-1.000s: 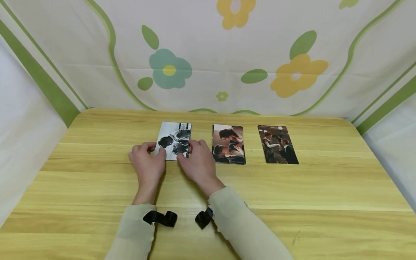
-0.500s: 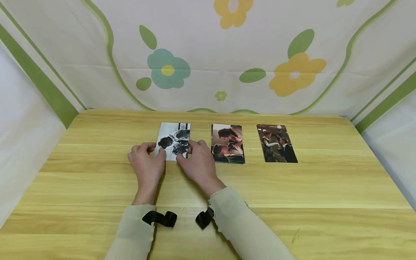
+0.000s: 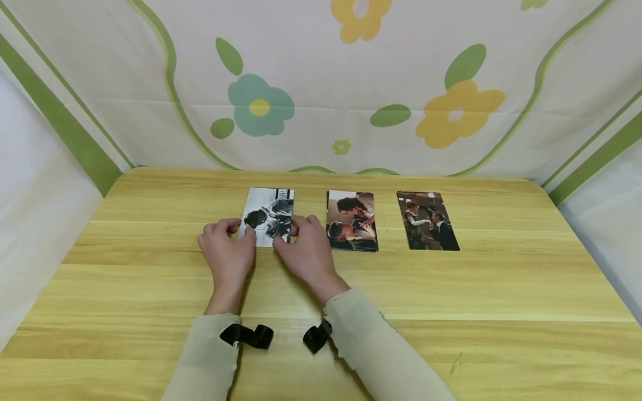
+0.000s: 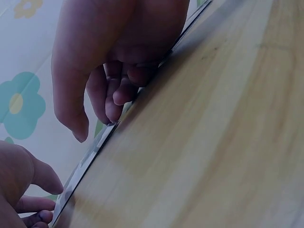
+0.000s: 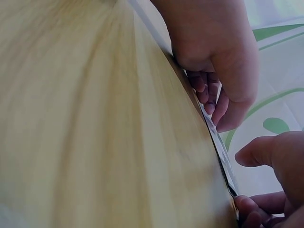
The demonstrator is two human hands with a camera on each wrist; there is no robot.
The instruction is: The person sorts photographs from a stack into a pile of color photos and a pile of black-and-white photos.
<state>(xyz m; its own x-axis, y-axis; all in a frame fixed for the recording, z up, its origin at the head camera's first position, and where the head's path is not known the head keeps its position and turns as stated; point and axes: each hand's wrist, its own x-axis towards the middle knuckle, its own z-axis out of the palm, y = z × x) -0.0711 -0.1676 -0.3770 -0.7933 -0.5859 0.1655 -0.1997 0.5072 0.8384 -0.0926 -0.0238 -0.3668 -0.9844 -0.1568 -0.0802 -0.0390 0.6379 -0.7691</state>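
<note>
A black-and-white photo card (image 3: pixel 271 209) lies flat at the left of the row in the head view. My left hand (image 3: pixel 228 250) holds its left edge, fingers bent at the side and thumb over the near left corner. Opposite, my right hand (image 3: pixel 307 248) holds the right edge, with its thumb at the near edge. From the left wrist, the photo card (image 4: pixel 90 152) appears as a thin edge on the wood, the left fingers curled against it. In the right wrist view, the right hand (image 5: pixel 213 57) bends its fingers to the edge of the card (image 5: pixel 223 159).
Right of my hands lies a stack of colour photo cards (image 3: pixel 353 223), slightly uneven at its edges. Farther right sits another dark photo stack (image 3: pixel 428 223), turned a little. The wooden table (image 3: pixel 501 289) ends at a flowered cloth (image 3: pixel 311 128) behind. Black straps (image 3: pixel 251 337) stick out at both wrists.
Both hands stay at the sides of the black-and-white photo card, almost still. The head view shifts very slightly; the other stacks keep their places.
</note>
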